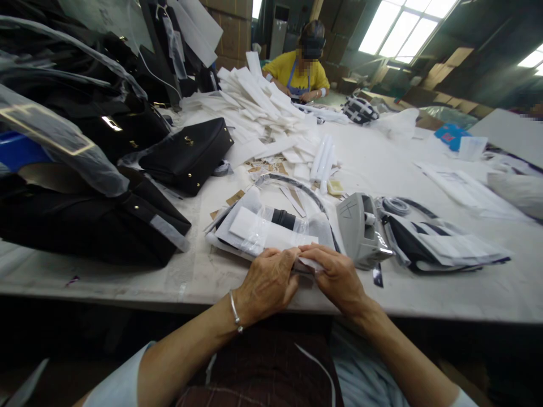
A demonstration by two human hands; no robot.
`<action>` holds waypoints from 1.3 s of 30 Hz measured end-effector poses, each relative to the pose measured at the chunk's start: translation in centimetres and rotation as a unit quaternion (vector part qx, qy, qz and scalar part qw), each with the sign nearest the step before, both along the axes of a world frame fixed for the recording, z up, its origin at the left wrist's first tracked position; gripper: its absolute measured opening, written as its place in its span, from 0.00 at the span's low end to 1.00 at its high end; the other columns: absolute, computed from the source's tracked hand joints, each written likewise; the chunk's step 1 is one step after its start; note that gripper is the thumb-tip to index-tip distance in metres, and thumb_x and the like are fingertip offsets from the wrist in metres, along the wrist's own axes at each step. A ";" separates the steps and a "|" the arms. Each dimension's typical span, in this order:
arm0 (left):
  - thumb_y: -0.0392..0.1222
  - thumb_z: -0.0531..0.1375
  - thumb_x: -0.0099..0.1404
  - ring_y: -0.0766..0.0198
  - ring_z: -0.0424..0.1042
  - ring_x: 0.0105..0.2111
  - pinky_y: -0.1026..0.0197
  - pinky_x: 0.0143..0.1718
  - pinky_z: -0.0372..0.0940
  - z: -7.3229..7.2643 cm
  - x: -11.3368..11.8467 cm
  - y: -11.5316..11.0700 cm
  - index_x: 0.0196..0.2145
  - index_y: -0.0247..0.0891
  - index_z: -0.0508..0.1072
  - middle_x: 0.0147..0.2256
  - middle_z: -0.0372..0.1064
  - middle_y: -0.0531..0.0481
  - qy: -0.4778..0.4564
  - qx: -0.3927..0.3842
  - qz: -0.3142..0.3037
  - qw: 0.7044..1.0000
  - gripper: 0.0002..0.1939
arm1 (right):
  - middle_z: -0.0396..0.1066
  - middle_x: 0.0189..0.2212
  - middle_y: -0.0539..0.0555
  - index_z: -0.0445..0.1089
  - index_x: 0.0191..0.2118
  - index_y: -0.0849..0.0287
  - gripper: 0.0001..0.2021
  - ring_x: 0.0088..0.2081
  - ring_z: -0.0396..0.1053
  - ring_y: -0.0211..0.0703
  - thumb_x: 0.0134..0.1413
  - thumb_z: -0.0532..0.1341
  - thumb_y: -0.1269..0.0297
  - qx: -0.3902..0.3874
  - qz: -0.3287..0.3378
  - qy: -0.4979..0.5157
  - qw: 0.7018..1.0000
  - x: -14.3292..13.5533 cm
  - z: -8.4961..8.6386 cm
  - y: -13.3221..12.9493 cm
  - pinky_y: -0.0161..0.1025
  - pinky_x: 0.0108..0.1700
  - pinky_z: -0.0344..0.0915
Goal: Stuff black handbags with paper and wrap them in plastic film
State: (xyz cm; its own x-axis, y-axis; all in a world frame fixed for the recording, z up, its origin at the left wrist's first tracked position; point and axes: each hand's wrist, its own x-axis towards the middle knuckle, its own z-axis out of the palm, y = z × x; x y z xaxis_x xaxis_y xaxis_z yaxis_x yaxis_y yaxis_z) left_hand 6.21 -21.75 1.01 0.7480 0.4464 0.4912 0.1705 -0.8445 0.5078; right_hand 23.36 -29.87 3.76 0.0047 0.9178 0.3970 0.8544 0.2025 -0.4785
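A handbag (254, 237) padded with white foam sheet and clear plastic lies in front of me, its wrapped handle (311, 195) arching up behind it. Both hands meet at its near right edge. My left hand (269, 282) has its fingers closed on the white wrapping there. Close beside it, my right hand (337, 274) pinches a fold of the same wrapping (309, 263). Fingers cover most of what is gripped. A black band (283, 219) shows at the middle of the bag. Right of the hands stands a grey tape dispenser (360, 232).
Black handbags (190, 155) crowd the left side. White foam strips (258, 107) are heaped behind the wrapped bag. Another flat wrapped bag (441, 240) lies at the right. Across the table a person in a yellow top (305, 73) works. The table's front edge (190, 299) runs below my hands.
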 end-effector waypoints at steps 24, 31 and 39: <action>0.34 0.54 0.71 0.57 0.68 0.53 0.52 0.57 0.59 0.0 0.8 0.8 0.50 0.34 0.71 0.48 0.73 0.46 0.049 0.143 -0.046 0.987 0.12 | 0.67 0.25 0.47 0.66 0.24 0.57 0.09 0.28 0.63 0.38 0.50 0.66 0.65 -0.256 -0.078 0.106 0.958 3.4 -1.2 5.5 0.35 0.31 0.57; 0.42 0.54 0.72 0.52 0.66 0.55 0.48 0.58 0.57 -1.3 1.4 0.2 0.57 0.34 0.67 0.53 0.70 0.43 0.109 0.153 0.009 0.982 0.18 | 0.65 0.24 0.47 0.64 0.24 0.58 0.11 0.28 0.61 0.37 0.51 0.66 0.63 -0.246 -0.099 0.078 0.961 3.1 -1.1 5.6 0.35 0.31 0.55; 0.36 0.46 0.74 0.55 0.63 0.56 0.50 0.58 0.55 -1.6 1.2 0.1 0.58 0.34 0.65 0.55 0.68 0.44 0.153 0.209 0.021 0.966 0.19 | 0.66 0.26 0.48 0.66 0.24 0.57 0.11 0.29 0.64 0.38 0.54 0.63 0.62 -0.185 -0.134 0.044 0.973 2.9 -1.5 6.1 0.37 0.36 0.58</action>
State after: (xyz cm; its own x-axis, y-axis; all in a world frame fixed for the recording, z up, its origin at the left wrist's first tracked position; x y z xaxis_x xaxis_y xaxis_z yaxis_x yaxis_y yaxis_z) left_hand 7.39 -21.64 -0.56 0.8721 0.2894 0.3945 0.2964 -0.9540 0.0447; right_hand 26.24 -23.79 2.30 0.2818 0.9591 0.0273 0.8055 -0.2211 -0.5498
